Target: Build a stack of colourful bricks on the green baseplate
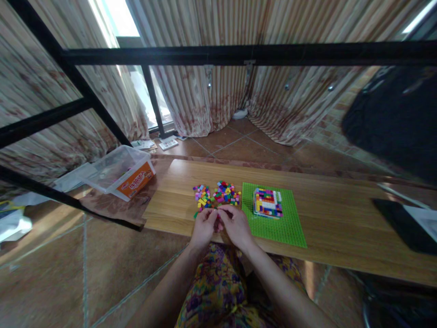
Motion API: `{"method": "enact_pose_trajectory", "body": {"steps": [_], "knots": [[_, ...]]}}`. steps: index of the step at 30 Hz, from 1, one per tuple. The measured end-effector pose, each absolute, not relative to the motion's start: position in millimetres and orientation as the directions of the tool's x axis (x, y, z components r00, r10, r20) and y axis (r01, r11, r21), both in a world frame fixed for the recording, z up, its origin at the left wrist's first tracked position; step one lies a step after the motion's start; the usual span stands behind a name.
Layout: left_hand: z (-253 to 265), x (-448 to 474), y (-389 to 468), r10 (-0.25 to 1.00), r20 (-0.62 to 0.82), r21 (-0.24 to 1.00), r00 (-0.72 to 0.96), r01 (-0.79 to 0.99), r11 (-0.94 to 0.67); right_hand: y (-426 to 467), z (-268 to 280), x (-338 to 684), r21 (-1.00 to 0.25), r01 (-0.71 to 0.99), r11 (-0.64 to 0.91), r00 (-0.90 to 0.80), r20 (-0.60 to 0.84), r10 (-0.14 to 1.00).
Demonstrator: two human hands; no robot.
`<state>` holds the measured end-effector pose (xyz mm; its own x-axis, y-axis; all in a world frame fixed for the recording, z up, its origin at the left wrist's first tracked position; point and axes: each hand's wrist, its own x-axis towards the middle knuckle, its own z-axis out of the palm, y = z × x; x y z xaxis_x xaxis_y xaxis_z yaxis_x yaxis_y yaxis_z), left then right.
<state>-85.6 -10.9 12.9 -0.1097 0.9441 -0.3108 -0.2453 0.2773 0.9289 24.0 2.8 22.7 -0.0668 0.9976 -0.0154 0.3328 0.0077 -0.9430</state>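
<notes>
My left hand (pixel 205 224) and my right hand (pixel 235 222) meet at the fingertips near the front edge of the wooden board. Both are closed in a pinch, and a small reddish toy brick (pixel 217 217) shows between them, partly hidden by the fingers. Just beyond the hands lies a loose pile of small coloured bricks (pixel 225 193), with more bricks (pixel 203 196) to its left. Right of my right hand is a green baseplate (pixel 290 223). A low block built of multicoloured bricks (pixel 268 203) stands on it, with white bricks along the middle of its top.
The wooden board (pixel 334 218) runs across in front of me. Left of it sits a clear plastic box (pixel 136 175) with an orange label. A black flat object (pixel 399 223) with white paper lies at the right. A black metal frame (pixel 205 55) crosses before striped curtains.
</notes>
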Motion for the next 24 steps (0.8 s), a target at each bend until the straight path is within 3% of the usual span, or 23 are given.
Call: {"method": "enact_pose_trajectory", "body": {"steps": [9, 24], "knots": [[16, -81, -8, 0.957, -0.243, 0.966, -0.161, -0.131, 0.224, -3, 27, 20, -0.899, 0.433, 0.059, 0.002, 0.066, 0.998], [9, -78, -8, 0.953, -0.24, 0.964, -0.183, -0.159, 0.213, -7, 23, 31, -0.967, 0.252, 0.039, -0.131, 0.005, 0.991]]}}
